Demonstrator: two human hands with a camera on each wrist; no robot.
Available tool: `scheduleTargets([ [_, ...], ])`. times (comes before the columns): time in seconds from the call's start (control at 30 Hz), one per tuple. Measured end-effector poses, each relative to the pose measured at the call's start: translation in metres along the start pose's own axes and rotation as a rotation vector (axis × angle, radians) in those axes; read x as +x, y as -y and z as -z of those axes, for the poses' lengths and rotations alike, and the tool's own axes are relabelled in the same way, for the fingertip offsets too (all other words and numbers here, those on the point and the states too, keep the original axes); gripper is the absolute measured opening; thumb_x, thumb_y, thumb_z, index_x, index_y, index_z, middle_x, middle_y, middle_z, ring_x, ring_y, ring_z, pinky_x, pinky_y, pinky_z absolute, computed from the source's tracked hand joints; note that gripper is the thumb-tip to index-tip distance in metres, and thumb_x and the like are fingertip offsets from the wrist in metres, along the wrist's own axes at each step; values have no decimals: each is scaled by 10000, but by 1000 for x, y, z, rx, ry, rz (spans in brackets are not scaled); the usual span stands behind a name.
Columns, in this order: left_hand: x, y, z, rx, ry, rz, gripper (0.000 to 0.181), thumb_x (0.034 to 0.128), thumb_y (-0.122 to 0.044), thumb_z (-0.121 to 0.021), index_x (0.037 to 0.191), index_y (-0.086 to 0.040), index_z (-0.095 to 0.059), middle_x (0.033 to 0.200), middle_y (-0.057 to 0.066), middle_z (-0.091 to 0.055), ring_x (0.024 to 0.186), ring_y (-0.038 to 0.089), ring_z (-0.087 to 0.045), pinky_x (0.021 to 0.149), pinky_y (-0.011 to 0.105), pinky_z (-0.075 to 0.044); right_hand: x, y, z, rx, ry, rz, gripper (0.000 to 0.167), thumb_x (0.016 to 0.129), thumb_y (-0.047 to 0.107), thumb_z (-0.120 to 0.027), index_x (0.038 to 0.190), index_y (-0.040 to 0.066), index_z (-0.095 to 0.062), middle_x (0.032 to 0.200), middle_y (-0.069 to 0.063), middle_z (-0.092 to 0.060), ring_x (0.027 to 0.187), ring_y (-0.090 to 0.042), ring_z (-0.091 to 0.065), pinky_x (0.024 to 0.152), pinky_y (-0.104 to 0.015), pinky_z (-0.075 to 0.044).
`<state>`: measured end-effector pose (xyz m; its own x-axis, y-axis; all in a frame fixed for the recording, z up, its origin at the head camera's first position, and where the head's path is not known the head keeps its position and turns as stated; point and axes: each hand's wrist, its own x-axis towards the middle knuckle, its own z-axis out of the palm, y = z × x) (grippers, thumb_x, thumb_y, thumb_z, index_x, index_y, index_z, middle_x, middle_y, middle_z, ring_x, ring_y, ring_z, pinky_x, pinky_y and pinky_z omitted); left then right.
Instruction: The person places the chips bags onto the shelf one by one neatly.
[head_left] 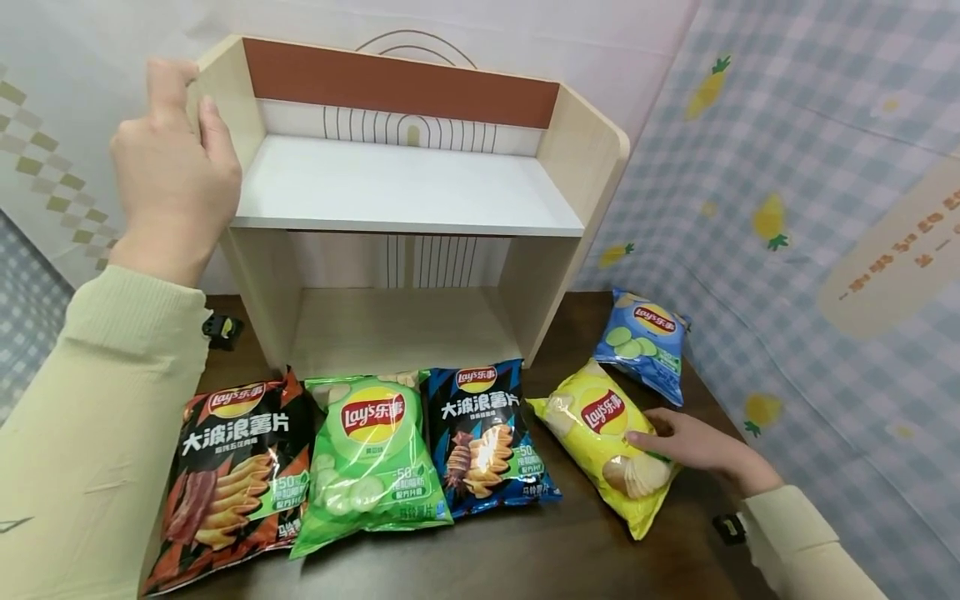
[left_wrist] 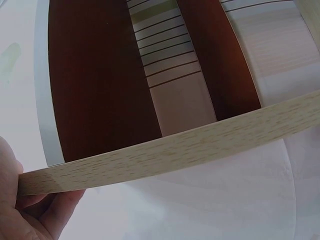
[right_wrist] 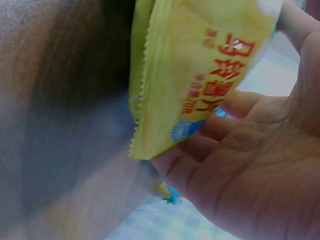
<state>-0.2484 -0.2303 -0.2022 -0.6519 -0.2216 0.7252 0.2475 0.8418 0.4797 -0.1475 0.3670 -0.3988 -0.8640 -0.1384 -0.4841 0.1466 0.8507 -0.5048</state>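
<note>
In the head view my left hand (head_left: 176, 167) grips the upper left side panel of a small wooden shelf (head_left: 412, 187); the left wrist view has fingers curled round the panel's edge (left_wrist: 150, 160). My right hand (head_left: 701, 442) holds a yellow chip bag (head_left: 600, 425) at its right side, thumb on the front; in the right wrist view fingers lie along the far side of the bag (right_wrist: 200, 75). Left of it lie a blue-black bag (head_left: 487, 442), a green bag (head_left: 375, 458) and a red-black bag (head_left: 232, 475), in front of the shelf.
A light blue chip bag (head_left: 645, 342) lies behind the yellow one, by the checked cloth (head_left: 810, 275) on the right. Small black objects are on the dark table (head_left: 465, 567), one left of the shelf (head_left: 222, 331) and one near my right wrist (head_left: 729, 528).
</note>
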Motion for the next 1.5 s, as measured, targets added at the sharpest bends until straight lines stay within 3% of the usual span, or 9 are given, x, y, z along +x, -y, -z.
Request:
scheduleTargets([
  [0.13, 0, -1, 0, 2, 10, 11, 421, 1013, -378, -298, 1343, -133, -391, 975, 390, -605, 862, 575, -544, 680, 564, -362, 4, -2, -4, -12, 0, -5, 749, 925, 537, -564, 1398, -23, -411, 1264, -193, -541, 984, -240, -587, 712, -373, -505],
  [0.3, 0, 0, 2, 4, 14, 25, 428, 1013, -379, -294, 1354, -139, -390, 1001, 387, -605, 884, 570, -549, 688, 548, -370, 8, -3, -7, -66, -8, 12, 641, 924, 547, -558, 1268, 8, -524, 1092, -83, -601, 942, -210, -575, 750, -399, -475],
  [0.53, -1, 4, 3, -3, -2, 24, 432, 1009, -382, -302, 1357, -144, -398, 976, 395, -599, 870, 574, -542, 676, 549, -356, 9, -3, -10, -16, -17, 8, 709, 913, 548, -576, 1321, -20, -466, 1144, -100, -586, 997, -234, -571, 782, -413, -479],
  [0.73, 0, 4, 4, 3, -7, 24, 431, 1007, -384, -307, 1355, -145, -400, 957, 385, -601, 861, 575, -541, 658, 547, -341, 9, -1, -11, 52, -27, 57, 689, 921, 523, -584, 1356, 14, -423, 1145, -91, -579, 971, -204, -574, 772, -368, -479],
  [0.87, 0, 3, 3, 7, -9, 9, 430, 1009, -381, -305, 1352, -140, -402, 927, 380, -598, 842, 569, -538, 635, 530, -326, 6, 2, -12, 92, -51, 123, 649, 933, 479, -594, 1354, 18, -419, 1067, -84, -603, 898, -212, -606, 739, -364, -496],
  [1.03, 0, 3, 3, 5, -4, 25, 438, 1010, -385, -293, 1367, -152, -396, 1023, 372, -613, 911, 573, -565, 689, 540, -373, -2, 12, -11, 176, -81, 177, 628, 931, 432, -621, 1350, 20, -401, 954, -114, -638, 787, -277, -650, 667, -394, -536],
  [1.33, 0, -2, 3, 11, 31, 47, 432, 1012, -385, -286, 1367, -154, -372, 1025, 388, -596, 930, 574, -548, 754, 589, -401, -23, 33, 0, 64, -251, 155, 683, 880, 530, -641, 1296, 30, -431, 882, -79, -625, 739, -229, -625, 636, -362, -519],
  [1.5, 0, -2, 2, 5, 24, 49, 432, 1012, -386, -291, 1369, -158, -379, 1058, 382, -600, 949, 585, -552, 768, 594, -413, -42, 52, 13, 54, -327, 194, 643, 894, 503, -639, 1297, 52, -418, 862, -89, -624, 713, -231, -629, 618, -358, -524],
])
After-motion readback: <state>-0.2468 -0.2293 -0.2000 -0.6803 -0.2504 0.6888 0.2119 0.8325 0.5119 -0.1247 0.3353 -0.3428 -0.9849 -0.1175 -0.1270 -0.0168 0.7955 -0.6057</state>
